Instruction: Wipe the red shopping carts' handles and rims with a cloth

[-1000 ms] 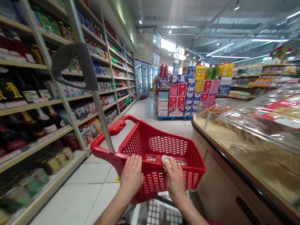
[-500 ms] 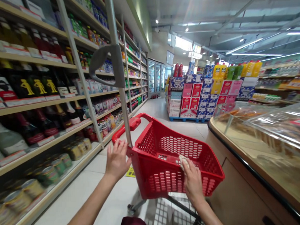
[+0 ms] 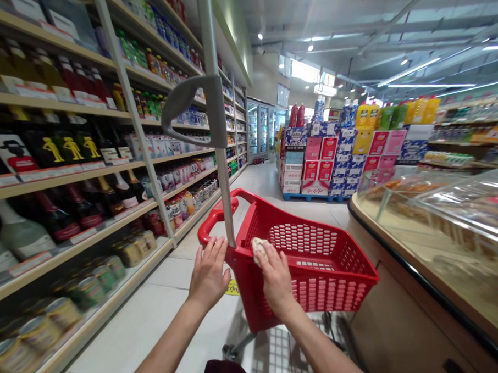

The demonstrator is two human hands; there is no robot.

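Observation:
A red plastic shopping cart stands in front of me, its basket wall pierced with rows of holes. My left hand rests against the red handle at the cart's near left corner, thumb apart from the fingers. My right hand presses a crumpled whitish cloth onto the near top rim, close to the handle end. From that corner rises a metal pole with a grey plastic grip on it.
Shelves of bottles and cans line the left side. A display counter with clear covers stands close on the right. Further ahead are stacked drink cartons on a blue pallet. A yellow floor sticker shows beside the cart.
My right hand has slid the cloth left along the near rim toward the handle. In view, the cart, its pole and my left hand have shifted slightly right.

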